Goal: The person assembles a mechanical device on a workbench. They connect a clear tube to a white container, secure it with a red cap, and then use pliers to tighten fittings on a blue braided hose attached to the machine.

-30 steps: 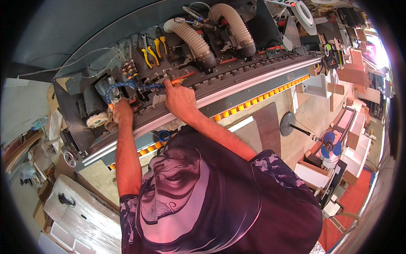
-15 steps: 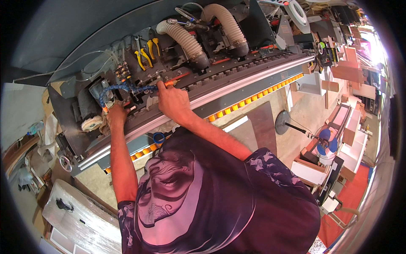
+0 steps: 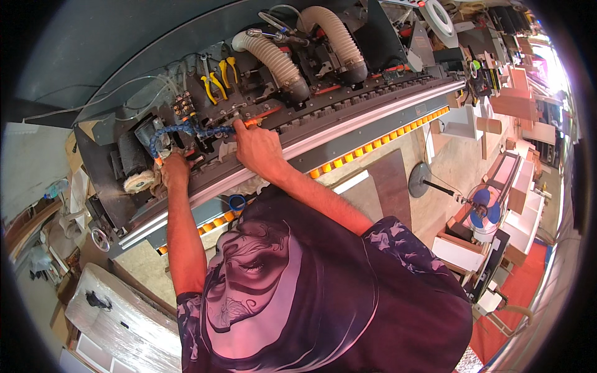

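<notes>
My left hand [image 3: 175, 169] reaches into the open edge-banding machine, beside one end of a blue segmented hose [image 3: 181, 127] with an orange tip. Its fingers are mostly turned away, so their grip is hidden. Close by on the left is a white round buffing wheel [image 3: 138, 182]. My right hand [image 3: 259, 149] rests over the machine's front rail, fingers curled near the hose's other end and an orange piece [image 3: 251, 123]. What lies inside those fingers cannot be made out.
Yellow-handled pliers [image 3: 214, 88] lie behind my hands. Two ribbed suction hoses [image 3: 273, 59] stand to their right. A pale rail [image 3: 367, 127] with a row of yellow rollers [image 3: 357, 152] runs along the front. A standing fan [image 3: 482, 208] is on the floor at right.
The whole view has shifted slightly. Both hands stay at nearly the same spots in the machine, and the left fingers have moved a little.
</notes>
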A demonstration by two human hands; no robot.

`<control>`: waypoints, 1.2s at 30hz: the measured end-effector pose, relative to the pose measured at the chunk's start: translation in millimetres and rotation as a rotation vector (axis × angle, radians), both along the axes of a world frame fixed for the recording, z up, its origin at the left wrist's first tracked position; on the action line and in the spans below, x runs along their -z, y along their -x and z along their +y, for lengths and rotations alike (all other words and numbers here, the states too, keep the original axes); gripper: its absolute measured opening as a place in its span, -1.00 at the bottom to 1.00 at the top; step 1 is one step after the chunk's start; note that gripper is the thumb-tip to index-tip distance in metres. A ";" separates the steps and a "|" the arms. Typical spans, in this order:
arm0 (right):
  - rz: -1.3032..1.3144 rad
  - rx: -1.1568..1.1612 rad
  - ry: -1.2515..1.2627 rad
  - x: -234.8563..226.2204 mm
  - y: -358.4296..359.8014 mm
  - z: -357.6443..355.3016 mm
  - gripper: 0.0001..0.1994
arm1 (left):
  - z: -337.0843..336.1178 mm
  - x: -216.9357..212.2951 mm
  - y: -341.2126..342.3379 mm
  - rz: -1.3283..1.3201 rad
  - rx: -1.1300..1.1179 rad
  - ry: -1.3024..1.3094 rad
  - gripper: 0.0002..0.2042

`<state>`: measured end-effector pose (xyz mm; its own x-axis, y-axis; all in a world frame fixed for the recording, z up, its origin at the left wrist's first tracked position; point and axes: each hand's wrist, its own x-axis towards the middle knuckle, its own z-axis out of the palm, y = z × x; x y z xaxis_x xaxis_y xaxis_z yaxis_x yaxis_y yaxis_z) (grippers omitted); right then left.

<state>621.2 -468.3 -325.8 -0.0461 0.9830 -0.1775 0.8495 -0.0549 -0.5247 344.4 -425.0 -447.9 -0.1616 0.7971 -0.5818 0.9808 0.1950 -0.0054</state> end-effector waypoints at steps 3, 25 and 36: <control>-0.014 0.003 -0.025 5.5 -0.9 -1.2 -0.82 | 2.0 -9.4 -9.8 0.017 -0.041 -0.004 -0.50; -0.053 -0.025 0.033 -0.4 -0.3 -1.5 -0.69 | 3.6 -17.5 -3.4 -0.094 0.060 -0.002 -0.50; 0.024 -0.089 -0.208 0.7 -7.4 -26.8 -0.38 | 1.0 -19.1 -14.6 0.017 -0.012 0.001 -0.51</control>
<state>628.6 -495.1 -326.5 -0.1361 0.9902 0.0311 0.8331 0.1314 -0.5373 358.9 -424.0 -428.7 -0.1806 0.7947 -0.5795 0.9782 0.2063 -0.0220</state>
